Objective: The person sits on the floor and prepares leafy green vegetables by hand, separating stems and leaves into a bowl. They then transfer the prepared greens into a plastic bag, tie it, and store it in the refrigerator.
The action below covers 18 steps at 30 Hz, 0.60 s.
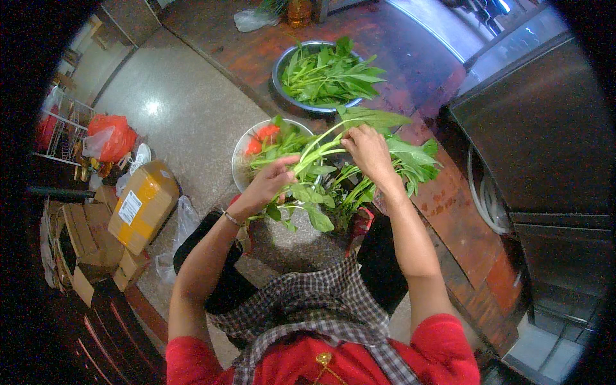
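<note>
My left hand grips the lower part of a few leafy green stalks, its fingers curled around them. Farther up, my right hand pinches the same stalks with thumb and fingers, just below a broad leaf. Behind my left hand, a round, light-rimmed basin holds more greens and something bright orange-red. A loose heap of leafy greens, with dark, tangled ends, lies beneath my right hand and wrist. Beyond both hands, a metal bowl is filled with leafy stalks.
On the left floor are a taped cardboard box, opened cartons, a red plastic bag and a white shoe. A dark cabinet-like unit stands at right, with a pale coiled hose beside it.
</note>
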Tool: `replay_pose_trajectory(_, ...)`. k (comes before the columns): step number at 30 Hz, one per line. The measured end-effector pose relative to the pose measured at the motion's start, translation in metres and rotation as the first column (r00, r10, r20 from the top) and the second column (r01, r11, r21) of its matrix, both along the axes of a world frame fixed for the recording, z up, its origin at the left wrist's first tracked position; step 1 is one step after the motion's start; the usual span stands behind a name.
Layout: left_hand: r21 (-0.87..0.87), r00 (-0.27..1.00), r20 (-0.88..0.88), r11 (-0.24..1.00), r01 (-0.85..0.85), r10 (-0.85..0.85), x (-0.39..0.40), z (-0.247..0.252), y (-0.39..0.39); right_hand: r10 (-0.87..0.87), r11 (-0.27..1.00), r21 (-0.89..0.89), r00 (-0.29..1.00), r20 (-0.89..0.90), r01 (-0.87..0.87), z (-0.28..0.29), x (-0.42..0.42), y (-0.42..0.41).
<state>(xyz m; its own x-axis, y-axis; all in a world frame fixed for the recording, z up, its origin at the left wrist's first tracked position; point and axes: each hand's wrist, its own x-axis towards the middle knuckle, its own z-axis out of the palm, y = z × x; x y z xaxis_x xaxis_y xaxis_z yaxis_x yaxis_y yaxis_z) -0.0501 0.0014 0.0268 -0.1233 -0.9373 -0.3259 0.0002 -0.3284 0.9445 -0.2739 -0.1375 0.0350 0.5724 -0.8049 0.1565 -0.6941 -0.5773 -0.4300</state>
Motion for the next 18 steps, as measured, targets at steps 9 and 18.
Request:
replay_pose_trajectory(9, 0.04, 0.996, -0.068, 0.997, 0.068, -0.065, 0.009, -0.023, -0.006, 0.207, 0.978, -0.048, 0.978, 0.03, -0.205, 0.002, 0.003, 0.01)
replay_pose_trajectory(18, 0.095, 0.974, -0.228, 0.995, 0.039, -0.016, 0.011, -0.002, -0.001, 0.137, 0.99, -0.028, 0.99, 0.036, -0.136, 0.007, 0.014, 0.012)
